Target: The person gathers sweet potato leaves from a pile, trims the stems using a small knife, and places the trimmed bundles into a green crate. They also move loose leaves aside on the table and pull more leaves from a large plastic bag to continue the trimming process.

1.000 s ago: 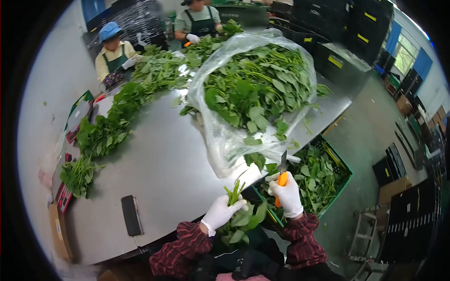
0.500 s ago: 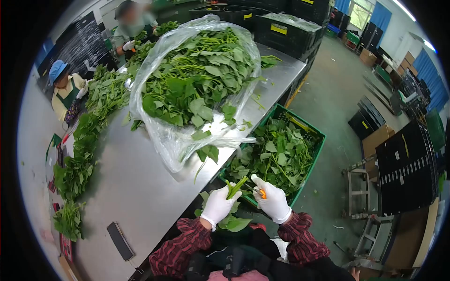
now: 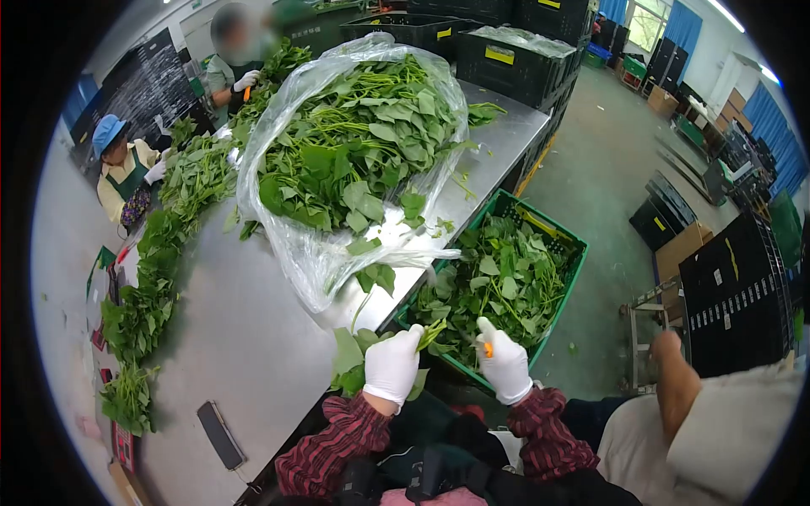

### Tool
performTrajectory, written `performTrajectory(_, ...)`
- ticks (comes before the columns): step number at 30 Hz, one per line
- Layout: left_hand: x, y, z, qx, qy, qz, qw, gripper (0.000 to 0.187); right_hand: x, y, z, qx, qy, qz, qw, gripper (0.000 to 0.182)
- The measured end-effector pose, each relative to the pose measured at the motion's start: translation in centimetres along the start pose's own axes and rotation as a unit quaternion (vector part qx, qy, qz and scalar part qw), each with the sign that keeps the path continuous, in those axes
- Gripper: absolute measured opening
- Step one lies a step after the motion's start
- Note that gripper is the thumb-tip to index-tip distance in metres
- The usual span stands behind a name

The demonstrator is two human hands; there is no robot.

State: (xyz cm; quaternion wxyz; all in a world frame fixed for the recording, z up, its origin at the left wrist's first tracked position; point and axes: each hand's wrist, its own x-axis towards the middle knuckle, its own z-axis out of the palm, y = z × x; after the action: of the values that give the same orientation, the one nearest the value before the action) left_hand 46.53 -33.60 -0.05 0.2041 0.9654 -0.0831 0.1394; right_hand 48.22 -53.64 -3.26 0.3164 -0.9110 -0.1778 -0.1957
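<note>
The gloved left hand (image 3: 393, 366) grips a leafy bunch (image 3: 359, 358) at the table edge; the right hand (image 3: 504, 363) closes on an orange-handled knife (image 3: 487, 347). Beyond, the green crate (image 3: 570, 278) already holds many cut leaves, while the plastic bag (image 3: 337, 160) stays heaped full, so much remains.

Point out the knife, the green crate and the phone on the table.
knife (image 3: 487, 347): head view, orange handle showing in the right hand's grip.
green crate (image 3: 577, 271): head view, right rim.
phone (image 3: 219, 434): head view, middle of its dark face.
</note>
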Motion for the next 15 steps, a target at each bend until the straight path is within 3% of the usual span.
performTrajectory(3, 0.4, 1.0, -0.4, 0.092, -0.003, 0.016, 0.996, 0.004, 0.9, -3.3, -0.3, 0.011, 0.015, -0.055, 0.998, 0.042)
performTrajectory(7, 0.1, 1.3, -0.6, 0.101, -0.024, 0.000, 0.995, 0.015, 0.2, -1.8, 3.3, -0.059, 0.006, -0.033, 0.998, 0.041)
performTrajectory(8, -0.3, 1.3, -0.9, 0.102, -0.024, -0.001, 0.995, 0.015, 0.3, -1.0, 3.7, -0.094, -0.010, -0.027, 0.995, 0.020)
performTrajectory(12, -0.4, 0.6, -2.5, 0.049, 0.023, 0.014, 0.998, 0.012, -3.4, 9.0, 6.0, -0.087, -0.236, 0.204, 0.946, 0.012)
performTrajectory(13, -0.1, 0.1, -2.5, 0.056, 0.036, 0.020, 0.998, 0.012, -3.0, 7.6, 4.8, -0.055, -0.198, 0.233, 0.951, 0.015)
performTrajectory(15, -0.4, -0.3, -1.8, 0.068, 0.033, 0.029, 0.997, 0.011, -2.0, 3.1, 2.5, -0.031, -0.064, 0.084, 0.994, 0.014)
